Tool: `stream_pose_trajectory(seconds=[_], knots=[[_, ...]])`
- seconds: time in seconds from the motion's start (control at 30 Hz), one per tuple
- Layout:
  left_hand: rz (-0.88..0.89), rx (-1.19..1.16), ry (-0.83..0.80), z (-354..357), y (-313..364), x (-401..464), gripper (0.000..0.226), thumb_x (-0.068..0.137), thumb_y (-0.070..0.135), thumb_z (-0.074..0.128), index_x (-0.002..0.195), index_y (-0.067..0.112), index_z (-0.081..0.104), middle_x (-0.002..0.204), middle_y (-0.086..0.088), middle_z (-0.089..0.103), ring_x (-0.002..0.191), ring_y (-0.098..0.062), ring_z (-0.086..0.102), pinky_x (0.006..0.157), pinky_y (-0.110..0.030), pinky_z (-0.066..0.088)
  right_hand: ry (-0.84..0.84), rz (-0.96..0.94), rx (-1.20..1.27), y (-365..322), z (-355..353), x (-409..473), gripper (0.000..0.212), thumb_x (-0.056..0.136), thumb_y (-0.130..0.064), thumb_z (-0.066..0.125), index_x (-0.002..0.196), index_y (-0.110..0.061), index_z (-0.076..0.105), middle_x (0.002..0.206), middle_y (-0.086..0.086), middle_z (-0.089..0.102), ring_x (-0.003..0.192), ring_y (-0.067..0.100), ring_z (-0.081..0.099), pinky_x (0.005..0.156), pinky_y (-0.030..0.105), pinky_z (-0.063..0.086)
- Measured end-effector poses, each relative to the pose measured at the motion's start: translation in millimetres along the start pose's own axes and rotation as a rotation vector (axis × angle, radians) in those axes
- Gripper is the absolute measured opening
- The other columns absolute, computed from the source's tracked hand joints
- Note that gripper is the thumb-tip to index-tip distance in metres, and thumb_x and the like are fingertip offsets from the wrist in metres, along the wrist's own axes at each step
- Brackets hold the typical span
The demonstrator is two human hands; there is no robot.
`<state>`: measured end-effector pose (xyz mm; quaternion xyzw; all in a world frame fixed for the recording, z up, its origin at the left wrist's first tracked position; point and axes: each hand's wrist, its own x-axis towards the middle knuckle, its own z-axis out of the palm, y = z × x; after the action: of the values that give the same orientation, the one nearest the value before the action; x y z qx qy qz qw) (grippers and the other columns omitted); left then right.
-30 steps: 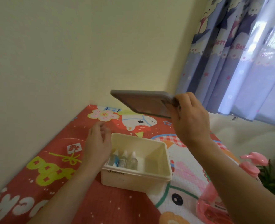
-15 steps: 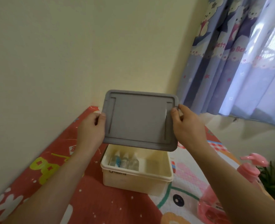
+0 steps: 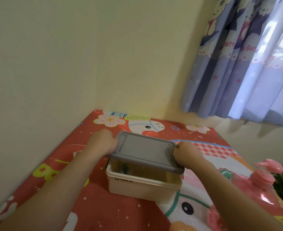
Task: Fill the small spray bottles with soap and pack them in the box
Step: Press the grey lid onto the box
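Lowered since before, the lid [image 3: 145,151] hangs tilted over the box [image 3: 142,189].
Left hand [image 3: 102,142] and right hand [image 3: 186,154] grip its short ends; near edge unseated.

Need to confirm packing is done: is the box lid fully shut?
Not yet. The grey lid sits tilted over the box, near edge raised.

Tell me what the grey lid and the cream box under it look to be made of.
Grey lid: looks like moulded plastic with a matte finish; it has rounded corners, a raised rim and shallow grooves pressed into its top, with no shine. Cream box: probably also plastic, smooth and slightly glossy; its walls are thin with a rolled lip and a small printed mark on the front. Neither can be confirmed from look alone.
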<state>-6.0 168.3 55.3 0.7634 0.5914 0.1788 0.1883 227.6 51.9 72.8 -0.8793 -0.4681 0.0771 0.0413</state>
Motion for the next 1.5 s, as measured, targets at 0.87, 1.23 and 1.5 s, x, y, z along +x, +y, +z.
stream_pose_trajectory(seconds=[0.87, 1.23, 1.5], knots=[[0.031, 0.274, -0.07, 20.4, -12.4, -0.6, 0.026, 0.094, 0.026, 0.048, 0.078, 0.01, 0.061, 0.079, -0.011, 0.068, 0.066, -0.026, 0.058, 0.052, -0.03, 0.038, -0.109, 0.016, -0.044, 11.8, 17.0, 2.8, 0.017, 0.09, -0.012, 0.055, 0.103, -0.014, 0.066, 0.085, 0.004, 0.07, 0.074, 0.017, 0.07, 0.073, 0.031, 0.061], [-0.087, 0.065, -0.151, 44.0, -16.2, 45.2, 0.061, 0.108, 0.04, 0.026, 0.122, -0.007, 0.062, 0.133, -0.026, 0.06, 0.122, -0.038, 0.057, 0.097, -0.038, 0.044, -0.195, 0.228, 0.402, 8.9, 8.5, 14.5, 0.027, 0.102, -0.022, 0.041, 0.084, -0.007, 0.055, 0.072, 0.01, 0.063, 0.055, 0.022, 0.058, 0.056, 0.031, 0.055], [-0.051, 0.015, -0.103, 58.4, -21.1, 47.7, 0.06, 0.108, 0.041, 0.027, 0.132, -0.006, 0.056, 0.142, -0.025, 0.054, 0.131, -0.038, 0.051, 0.105, -0.038, 0.04, -0.333, 0.333, 0.683, 13.8, 23.4, 24.1, 0.037, 0.099, -0.044, 0.04, 0.082, -0.013, 0.048, 0.07, 0.005, 0.047, 0.053, 0.018, 0.042, 0.047, 0.024, 0.042]])
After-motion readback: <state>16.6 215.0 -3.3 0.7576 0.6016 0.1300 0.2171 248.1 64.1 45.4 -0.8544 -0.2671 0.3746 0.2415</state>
